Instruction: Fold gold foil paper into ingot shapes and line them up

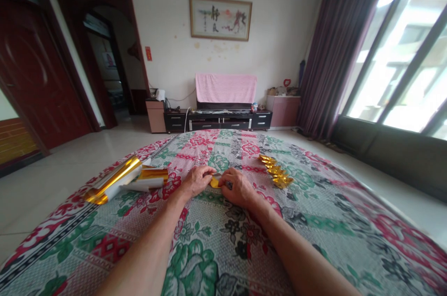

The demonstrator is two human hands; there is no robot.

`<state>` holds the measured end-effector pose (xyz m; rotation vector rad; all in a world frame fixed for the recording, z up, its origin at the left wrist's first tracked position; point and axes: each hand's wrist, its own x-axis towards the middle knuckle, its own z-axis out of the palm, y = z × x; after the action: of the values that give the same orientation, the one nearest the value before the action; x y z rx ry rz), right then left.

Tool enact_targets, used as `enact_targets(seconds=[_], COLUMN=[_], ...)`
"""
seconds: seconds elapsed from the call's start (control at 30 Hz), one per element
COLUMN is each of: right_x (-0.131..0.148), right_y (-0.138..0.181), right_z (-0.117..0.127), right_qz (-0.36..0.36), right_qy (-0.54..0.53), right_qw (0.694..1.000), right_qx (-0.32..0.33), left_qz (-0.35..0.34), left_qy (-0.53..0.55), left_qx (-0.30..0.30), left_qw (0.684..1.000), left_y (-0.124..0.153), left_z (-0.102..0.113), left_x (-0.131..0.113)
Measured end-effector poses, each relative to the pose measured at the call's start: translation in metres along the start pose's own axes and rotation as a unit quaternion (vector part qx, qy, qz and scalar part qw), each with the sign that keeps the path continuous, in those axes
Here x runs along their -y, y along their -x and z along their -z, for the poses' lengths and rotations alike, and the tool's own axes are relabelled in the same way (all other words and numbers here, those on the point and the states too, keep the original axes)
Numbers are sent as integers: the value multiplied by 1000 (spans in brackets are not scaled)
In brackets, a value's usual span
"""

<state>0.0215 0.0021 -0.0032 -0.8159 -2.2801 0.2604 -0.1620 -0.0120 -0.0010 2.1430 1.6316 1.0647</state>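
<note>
Nearest: both bare forearms (155,240) reach in from the near edge over the tabletop (192,268), which has a floral cloth on it. Mid-tabletop, L hand (197,181) & R hand (239,187) meet at a small gold foil piece (214,182), low, approx. on the cloth. L hand: fingers bent, tips closed on the piece's left/far side. R hand: fingers curled, thumb & index pinching its right edge. Exact fold lines hidden by fingers, too small to tell.

Left of hands, apart from them: loose gold foil sheets (130,169), curled, white-backed, overlapping, no folds visible. Right & a bit farther: row of shaped gold foil pcs (281,181), close together; exact no. unclear.

Progress, my judgement: the R-side row looks done, the one in hand is partway (flat-ish, not shaped like the row), the L-side sheets are unworked, so some work's left.

Far, across the floor: low black TV stand (220,123) w/ pink cloth (226,87) draped above it; framed pic. (220,17) on the wall, purple curtain (335,53) far right.
</note>
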Motion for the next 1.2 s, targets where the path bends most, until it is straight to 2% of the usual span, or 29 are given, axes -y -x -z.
enact_targets(seconds=[0.13, 0.37, 0.63, 0.9, 1.07, 1.2], right_x=[-2, -7, 0, 2, 1, 5], right_y=[0, -3, -3, -4, -4, -1], right_z=[1, -1, 3, 5, 4, 4], right_qz=[3, -51, 6, 17, 37, 36], right_qy=[-11, 11, 37, 53, 52, 50], right_qw=[1000, 998, 999, 998, 998, 998], right_qx=[-24, -42, -15, 3, 21, 7], left_qz=[13, 21, -29, -52, -67, -54], left_qy=[-11, -7, -82, -85, -73, -68], left_qx=[1, 22, 42, 58, 75, 76], left_qw=[1000, 1000, 995, 993, 992, 993], left_y=[0, 2, 0, -4, -3, -2], left_z=[1, 3, 7, 6, 9, 10], left_x=[1, -2, -8, 7, 7, 4])
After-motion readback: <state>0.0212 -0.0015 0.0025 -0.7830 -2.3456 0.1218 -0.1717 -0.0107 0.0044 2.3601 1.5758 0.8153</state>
